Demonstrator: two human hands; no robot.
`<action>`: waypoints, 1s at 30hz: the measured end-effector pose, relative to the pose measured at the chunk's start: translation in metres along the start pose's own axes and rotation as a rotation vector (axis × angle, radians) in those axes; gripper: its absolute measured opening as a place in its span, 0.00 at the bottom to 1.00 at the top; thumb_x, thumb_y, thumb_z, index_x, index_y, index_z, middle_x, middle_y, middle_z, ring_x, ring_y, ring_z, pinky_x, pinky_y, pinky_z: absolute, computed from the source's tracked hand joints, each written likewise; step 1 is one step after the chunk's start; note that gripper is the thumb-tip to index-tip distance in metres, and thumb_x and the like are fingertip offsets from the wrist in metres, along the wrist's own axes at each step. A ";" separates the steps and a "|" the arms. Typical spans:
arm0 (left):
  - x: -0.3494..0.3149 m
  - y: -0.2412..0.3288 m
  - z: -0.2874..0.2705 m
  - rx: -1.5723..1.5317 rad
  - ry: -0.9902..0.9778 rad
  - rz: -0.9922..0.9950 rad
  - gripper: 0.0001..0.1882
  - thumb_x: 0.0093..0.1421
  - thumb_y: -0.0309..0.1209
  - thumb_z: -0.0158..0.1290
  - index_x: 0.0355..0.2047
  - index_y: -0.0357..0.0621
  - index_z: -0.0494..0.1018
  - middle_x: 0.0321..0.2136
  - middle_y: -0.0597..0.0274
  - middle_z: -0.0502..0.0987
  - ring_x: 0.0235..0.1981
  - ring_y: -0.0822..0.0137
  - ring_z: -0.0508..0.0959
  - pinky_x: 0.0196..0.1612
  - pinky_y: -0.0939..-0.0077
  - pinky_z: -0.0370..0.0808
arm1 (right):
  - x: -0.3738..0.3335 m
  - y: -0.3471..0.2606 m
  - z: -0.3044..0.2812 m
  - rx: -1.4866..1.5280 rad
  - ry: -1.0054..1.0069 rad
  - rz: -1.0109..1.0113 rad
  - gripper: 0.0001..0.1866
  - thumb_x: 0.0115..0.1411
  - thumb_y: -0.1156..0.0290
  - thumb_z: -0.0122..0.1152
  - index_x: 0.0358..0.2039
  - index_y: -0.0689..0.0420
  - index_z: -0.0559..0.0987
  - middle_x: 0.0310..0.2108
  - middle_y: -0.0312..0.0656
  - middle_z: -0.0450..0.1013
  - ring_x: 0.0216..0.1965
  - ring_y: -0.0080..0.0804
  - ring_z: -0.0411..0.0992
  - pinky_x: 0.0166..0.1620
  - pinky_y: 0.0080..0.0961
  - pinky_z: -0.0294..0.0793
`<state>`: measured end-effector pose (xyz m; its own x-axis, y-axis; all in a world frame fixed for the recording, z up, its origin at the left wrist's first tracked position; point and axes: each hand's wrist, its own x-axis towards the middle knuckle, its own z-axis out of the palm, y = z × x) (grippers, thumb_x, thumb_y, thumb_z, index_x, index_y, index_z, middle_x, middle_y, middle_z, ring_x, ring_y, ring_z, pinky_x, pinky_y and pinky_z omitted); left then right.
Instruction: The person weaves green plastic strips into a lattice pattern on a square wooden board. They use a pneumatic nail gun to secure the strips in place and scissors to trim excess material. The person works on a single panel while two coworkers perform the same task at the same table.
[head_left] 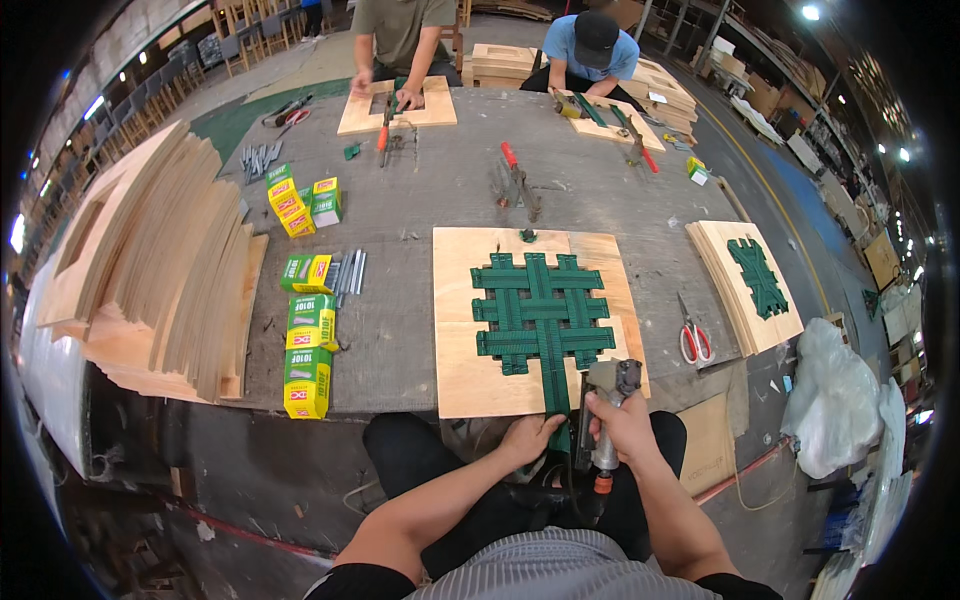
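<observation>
A square plywood board (pixel 460 395) lies at the table's near edge. Green webbing straps (pixel 540 310) are woven across its middle. One strap (pixel 554 385) runs from the weave toward me and over the board's near edge. There, my left hand (pixel 532 440) is closed on that strap, thumb and fingers pinching it. Just to the right, my right hand (pixel 626 428) wraps round the handle of a grey staple gun (pixel 612 378). Its head is over the board's near right part, beside the strap. Whether its nose touches the wood I cannot tell.
Green-and-yellow staple boxes (pixel 310 322) and staple strips (pixel 350 272) lie left of the board, near a tall plywood stack (pixel 150 270). Right are scissors (pixel 695 342) and boards topped with webbing (pixel 760 275). Beyond lies a red-handled tool (pixel 514 180). Two people work across the table.
</observation>
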<state>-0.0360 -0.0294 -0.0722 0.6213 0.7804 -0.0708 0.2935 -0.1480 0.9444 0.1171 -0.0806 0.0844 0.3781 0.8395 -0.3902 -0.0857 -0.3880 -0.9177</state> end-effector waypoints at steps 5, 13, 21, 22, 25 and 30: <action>-0.024 0.036 -0.009 -0.366 -0.027 -0.211 0.22 0.74 0.42 0.48 0.40 0.30 0.78 0.32 0.49 0.82 0.32 0.62 0.78 0.40 0.63 0.76 | -0.011 0.009 -0.027 0.051 0.050 -0.008 0.14 0.63 0.73 0.68 0.46 0.58 0.74 0.29 0.35 0.73 0.18 0.23 0.71 0.19 0.23 0.70; 0.064 0.081 -0.102 -0.536 -0.038 -0.359 0.13 0.74 0.37 0.51 0.43 0.41 0.78 0.30 0.66 0.82 0.25 0.77 0.72 0.27 0.79 0.70 | -0.003 0.007 -0.007 0.055 -0.049 0.006 0.12 0.64 0.73 0.68 0.45 0.57 0.74 0.27 0.34 0.73 0.19 0.20 0.70 0.20 0.23 0.69; 0.132 0.078 -0.128 -0.731 -0.215 -0.609 0.15 0.74 0.35 0.45 0.49 0.42 0.77 0.36 0.58 0.87 0.19 0.75 0.60 0.22 0.77 0.60 | 0.017 -0.006 0.011 -0.055 -0.094 0.034 0.12 0.63 0.71 0.67 0.43 0.57 0.74 0.26 0.33 0.73 0.19 0.20 0.70 0.20 0.21 0.68; 0.134 0.077 -0.125 -0.732 -0.223 -0.613 0.15 0.74 0.35 0.44 0.50 0.42 0.77 0.37 0.58 0.87 0.20 0.75 0.61 0.22 0.77 0.60 | 0.017 -0.005 0.011 -0.062 -0.085 0.036 0.12 0.63 0.71 0.67 0.43 0.57 0.74 0.26 0.33 0.73 0.19 0.20 0.70 0.20 0.21 0.68; 0.137 0.072 -0.118 -0.745 -0.216 -0.617 0.15 0.74 0.35 0.44 0.50 0.41 0.78 0.37 0.58 0.87 0.21 0.75 0.63 0.24 0.77 0.61 | 0.020 -0.005 0.013 -0.065 -0.079 0.038 0.12 0.64 0.70 0.67 0.43 0.57 0.74 0.26 0.33 0.73 0.18 0.20 0.70 0.20 0.21 0.68; 0.140 0.064 -0.115 -0.761 -0.187 -0.612 0.15 0.75 0.34 0.44 0.50 0.41 0.78 0.37 0.59 0.87 0.23 0.72 0.69 0.29 0.73 0.65 | 0.026 -0.005 0.018 -0.086 -0.075 0.065 0.14 0.63 0.71 0.68 0.44 0.58 0.73 0.25 0.34 0.72 0.18 0.20 0.69 0.20 0.21 0.68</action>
<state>-0.0136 0.1399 0.0154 0.6423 0.4743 -0.6021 0.0977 0.7285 0.6781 0.1108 -0.0498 0.0775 0.3036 0.8366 -0.4560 -0.0270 -0.4708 -0.8818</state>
